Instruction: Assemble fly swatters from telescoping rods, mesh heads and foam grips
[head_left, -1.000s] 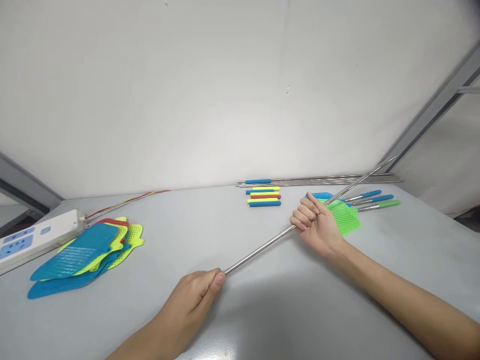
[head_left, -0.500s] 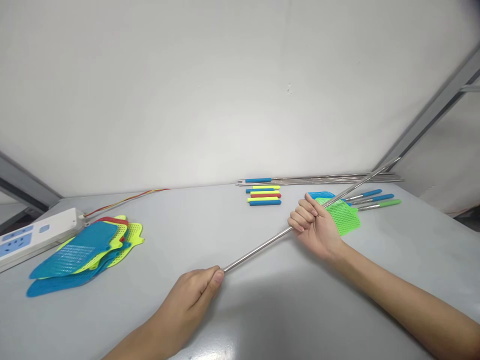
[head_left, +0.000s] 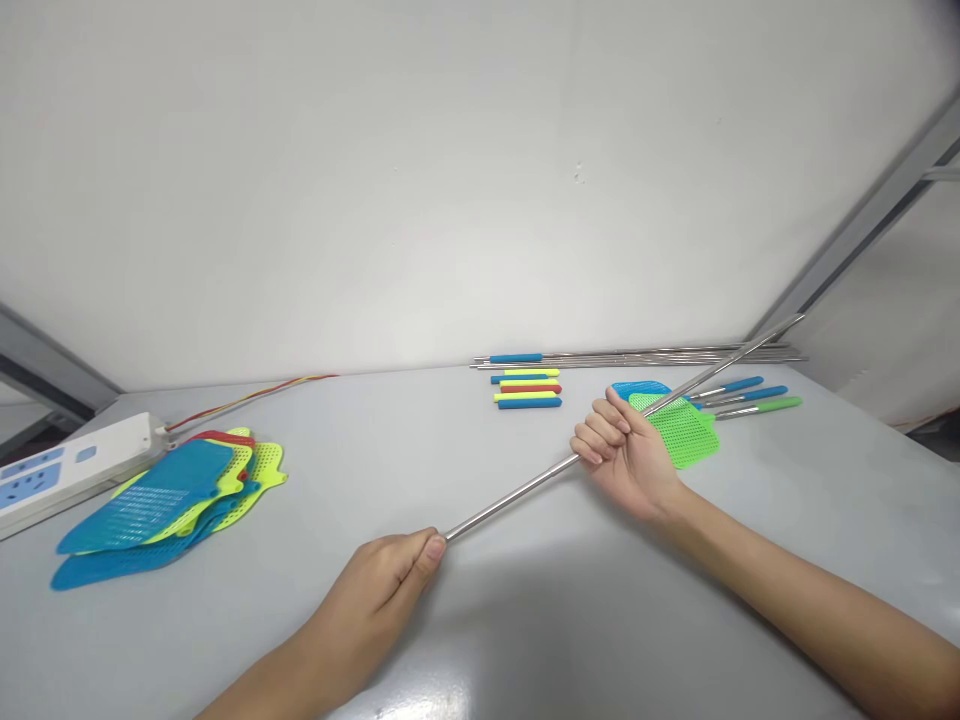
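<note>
Rod of slim, shiny silver metal point(head_left: 514, 496) slants away well to the right of a long white plastic power strip point(head_left: 109, 455) with pale-blue socket panels point(head_left: 31, 487). The left hand point(head_left: 386, 590) is closed in a fist on the rod's nearer stretch; the right hand point(head_left: 622, 450) curls round it farther along. Smooth grey tabletop point(head_left: 360, 460) runs beneath the strip, a lightly pitted white wall point(head_left: 375, 200) behind.

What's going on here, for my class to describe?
The person's left hand grips the near part of a metal rod, and their right hand wraps around it further along. The rod slants toward the back right of the table. Swatter heads lie piled at left beside a power strip. Coloured handles and more rods lie at the back; whole swatters lie at right.
</note>
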